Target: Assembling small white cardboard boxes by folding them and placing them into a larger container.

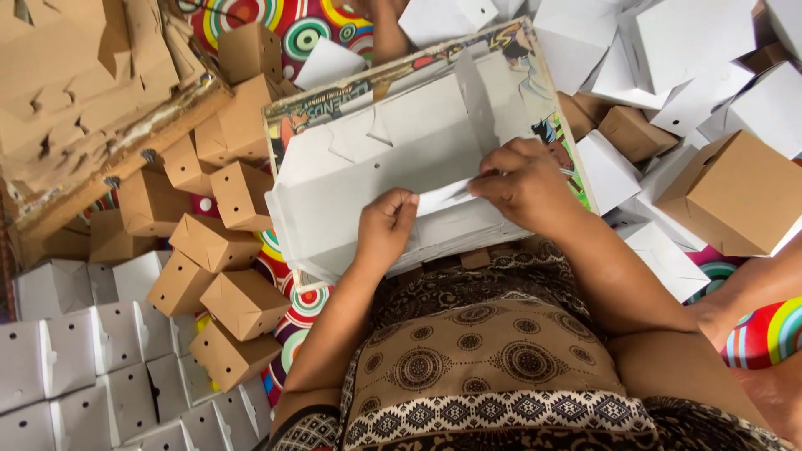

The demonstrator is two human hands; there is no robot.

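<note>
Left hand (pixel 386 224): fingers curled shut, pinching the near edge of the flat white box blank (pixel 393 159).
Right hand (pixel 522 179): fingers bent down and closed on a flap of the same blank, pressing a fold.
White box blank: lies unfolded, on a thin stack of more blanks, on a colourful printed board (pixel 555 125) across the person's lap, directly between the two hands.
Progress done: many boxes already stand folded, judging by the heaps; brown folded boxes (pixel 213 250) lie to the left, white folded boxes (pixel 92 359) in rows at lower left, more white ones (pixel 668 50) piled at upper right.
Progress left: the blank in hand is still nearly flat, only one flap being creased; the stack of blanks under it, and the flat brown cardboard blanks (pixel 67 75) at upper left, appear unfolded.
Surface: a floor mat (pixel 288 29) with bright concentric rings, mostly hidden under boxes.
Room: the person sits on the floor in patterned clothing; another person's bare foot (pixel 735 305) shows at the right edge.
</note>
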